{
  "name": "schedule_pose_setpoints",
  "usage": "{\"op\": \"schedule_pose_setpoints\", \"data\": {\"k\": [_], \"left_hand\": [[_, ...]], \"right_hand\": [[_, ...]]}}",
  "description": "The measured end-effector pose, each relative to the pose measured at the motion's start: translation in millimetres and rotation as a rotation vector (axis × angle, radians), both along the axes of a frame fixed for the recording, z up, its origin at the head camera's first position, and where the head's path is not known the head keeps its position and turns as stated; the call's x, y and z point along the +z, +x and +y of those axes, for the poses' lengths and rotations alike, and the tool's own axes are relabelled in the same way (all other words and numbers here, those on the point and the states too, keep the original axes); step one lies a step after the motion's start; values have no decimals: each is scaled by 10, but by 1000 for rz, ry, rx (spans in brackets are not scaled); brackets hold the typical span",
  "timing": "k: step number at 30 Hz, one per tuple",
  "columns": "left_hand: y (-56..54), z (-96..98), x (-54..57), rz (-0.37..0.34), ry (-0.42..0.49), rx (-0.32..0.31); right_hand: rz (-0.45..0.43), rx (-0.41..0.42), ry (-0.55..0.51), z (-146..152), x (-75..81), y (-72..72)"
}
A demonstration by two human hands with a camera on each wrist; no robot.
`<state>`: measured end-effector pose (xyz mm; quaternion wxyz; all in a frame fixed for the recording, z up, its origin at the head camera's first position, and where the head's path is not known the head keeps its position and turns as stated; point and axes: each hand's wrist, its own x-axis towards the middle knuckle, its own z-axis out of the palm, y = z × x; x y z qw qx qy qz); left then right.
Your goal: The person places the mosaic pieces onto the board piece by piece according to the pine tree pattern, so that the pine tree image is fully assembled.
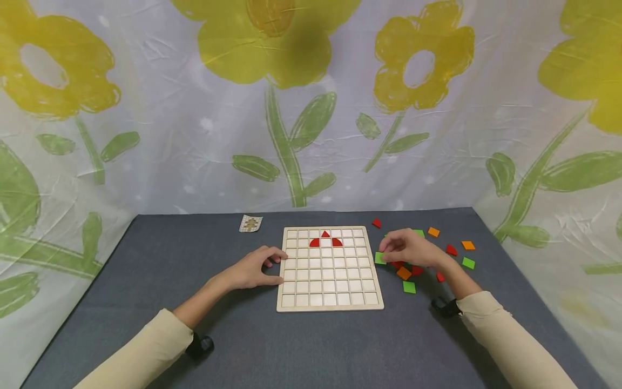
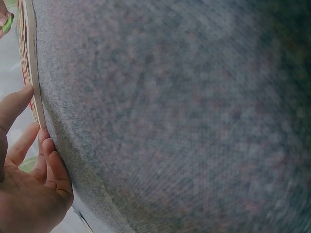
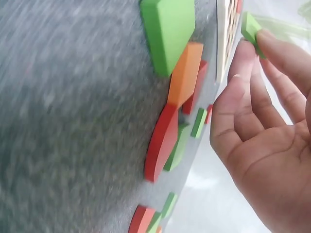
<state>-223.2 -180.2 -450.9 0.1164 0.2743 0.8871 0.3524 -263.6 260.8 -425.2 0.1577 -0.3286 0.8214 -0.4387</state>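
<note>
A light wooden grid board (image 1: 330,310) lies on the dark table, with a red triangle (image 1: 325,234) and two red quarter-round pieces, one the left piece (image 1: 315,243) and one the right piece (image 1: 337,242), in its upper cells. My left hand (image 1: 252,268) touches the board's left edge, thumb and fingers spread along it, as the left wrist view also shows. Just off the board's right edge, my right hand (image 1: 410,248) pinches a green square tile (image 1: 380,258) between thumb and fingertip. In the right wrist view that green tile (image 3: 250,30) is clearly raised above the table.
Loose red, orange and green pieces lie scattered right of the board, among them an orange tile (image 1: 404,273) and a green tile (image 1: 409,287); some are partly hidden under my right hand. A small patterned card (image 1: 250,223) lies behind the board to the left. A flowered cloth (image 1: 194,135) hangs behind the table.
</note>
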Motion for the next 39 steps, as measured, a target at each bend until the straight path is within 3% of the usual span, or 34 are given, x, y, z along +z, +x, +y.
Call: {"op": "schedule_pose_setpoints", "data": {"k": [7, 18, 32, 39], "left_hand": [[19, -21, 1, -4, -2, 8], [27, -30, 8, -11, -8, 15], [7, -1, 17, -12, -9, 12], [9, 11, 30, -13, -18, 12]], "right_hand": [[-27, -31, -39, -129, -8, -33], [22, -26, -44, -411, 13, -85], [28, 48, -58, -794, 77, -185], [18, 46, -68, -979, 60, -279]]}}
